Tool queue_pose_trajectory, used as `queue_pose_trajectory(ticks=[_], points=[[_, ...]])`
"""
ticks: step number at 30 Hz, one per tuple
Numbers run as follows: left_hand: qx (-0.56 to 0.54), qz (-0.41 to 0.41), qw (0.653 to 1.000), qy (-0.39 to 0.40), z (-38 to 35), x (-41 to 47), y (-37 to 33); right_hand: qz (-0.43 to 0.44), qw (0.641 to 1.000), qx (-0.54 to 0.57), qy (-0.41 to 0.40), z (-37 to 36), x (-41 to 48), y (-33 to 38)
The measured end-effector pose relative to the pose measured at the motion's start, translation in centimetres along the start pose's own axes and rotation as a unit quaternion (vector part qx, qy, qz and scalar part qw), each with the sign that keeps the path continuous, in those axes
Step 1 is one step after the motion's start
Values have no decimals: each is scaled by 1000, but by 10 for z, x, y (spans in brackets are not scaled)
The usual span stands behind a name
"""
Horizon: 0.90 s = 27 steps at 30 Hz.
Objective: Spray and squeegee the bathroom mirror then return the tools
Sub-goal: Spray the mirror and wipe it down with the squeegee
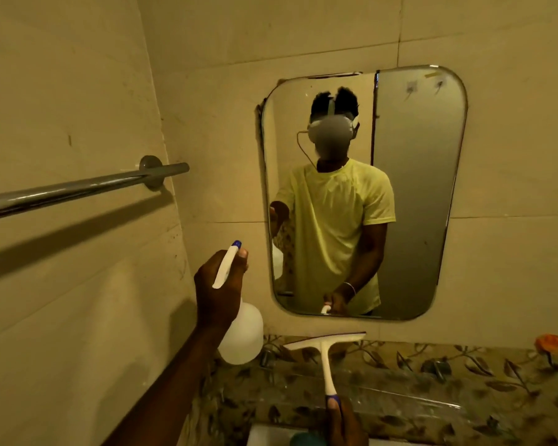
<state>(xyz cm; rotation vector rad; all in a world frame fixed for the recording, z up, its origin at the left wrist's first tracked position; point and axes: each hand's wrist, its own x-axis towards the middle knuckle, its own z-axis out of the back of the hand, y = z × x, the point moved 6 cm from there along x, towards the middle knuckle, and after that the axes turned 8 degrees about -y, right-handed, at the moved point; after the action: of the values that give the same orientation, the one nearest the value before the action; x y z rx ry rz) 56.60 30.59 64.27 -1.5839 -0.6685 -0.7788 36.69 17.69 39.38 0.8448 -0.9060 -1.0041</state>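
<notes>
My left hand (221, 286) is wrapped around the neck of the spray bottle (240, 336), nozzle aimed toward the mirror (419, 194) from its lower-left side. My right hand (343, 420) is closed on the handle of the squeegee (327, 355), blade up, held below the glass. Judgement: the spraying step is in hand; the bottle should swing right so mist lands centrally, not on the wall. Room: the towel rail (78, 188) projects close on the left; the patterned ledge (432, 375) sits just beneath the mirror's bottom edge.
</notes>
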Motion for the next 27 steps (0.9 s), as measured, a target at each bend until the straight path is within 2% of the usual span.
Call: queue_pose_trajectory(ticks=[1, 2, 3, 7, 11, 14, 19, 24, 27], points=[[-3, -1, 1000, 2, -2, -2, 0, -2, 999, 16, 34, 4, 8, 2], [-6, 0, 1000, 5, -4, -3, 0, -7, 999, 37, 31, 17, 13, 13], [-8, 4, 1000, 7, -6, -4, 1, 24, 998, 54, 30, 29, 26, 26], [-15, -4, 1000, 17, -18, -7, -9, 228, 965, 126, 18, 97, 78, 144], [-26, 3, 1000, 7, -24, 1, -19, 390, 920, 35, -18, 140, 140, 271], [-27, -13, 1000, 6, -31, 7, -27, 474, 879, -54, -2, 149, 164, 350], [-29, -30, 999, 2, -40, 13, -37, 505, 851, -143, 17, 154, 187, 424], [-31, -47, 998, 7, -50, 10, -44, 501, 852, -149, 18, 169, 201, 425], [-30, -46, 998, 6, -53, 6, -39, 489, 863, -119, -39, 202, 213, 408]])
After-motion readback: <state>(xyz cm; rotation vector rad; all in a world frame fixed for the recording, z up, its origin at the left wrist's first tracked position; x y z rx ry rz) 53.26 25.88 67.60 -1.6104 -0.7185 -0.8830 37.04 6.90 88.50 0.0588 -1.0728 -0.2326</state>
